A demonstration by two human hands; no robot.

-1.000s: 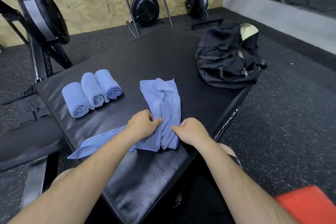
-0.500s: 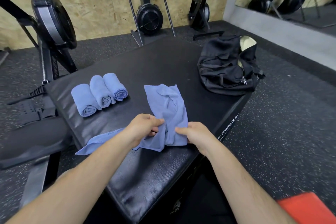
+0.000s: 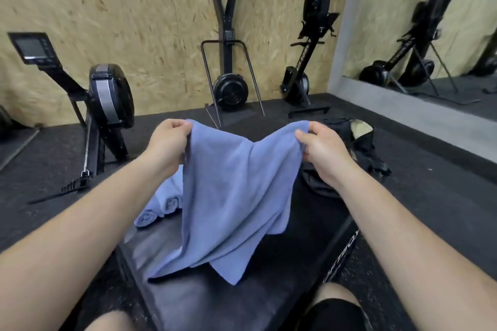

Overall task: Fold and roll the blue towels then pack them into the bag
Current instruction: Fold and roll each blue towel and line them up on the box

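Both hands, left (image 3: 168, 142) and right (image 3: 321, 148), pinch the top corners of a blue towel (image 3: 231, 196) hanging above the table (image 3: 269, 290). It looks like the folding step; next, lay it flat.

The held-up blue towel (image 3: 236, 196) covers most of the rolled towels (image 3: 161, 207) behind its left edge. Only a few spiral ends show, so their count cannot be told. Behind the towel's right corner, the right hand (image 3: 320, 153) partly hides the black bag (image 3: 368, 150). The white lettering (image 3: 341, 258) on the tabletop (image 3: 215, 303) side, below the towel's right, is too blurred to read.
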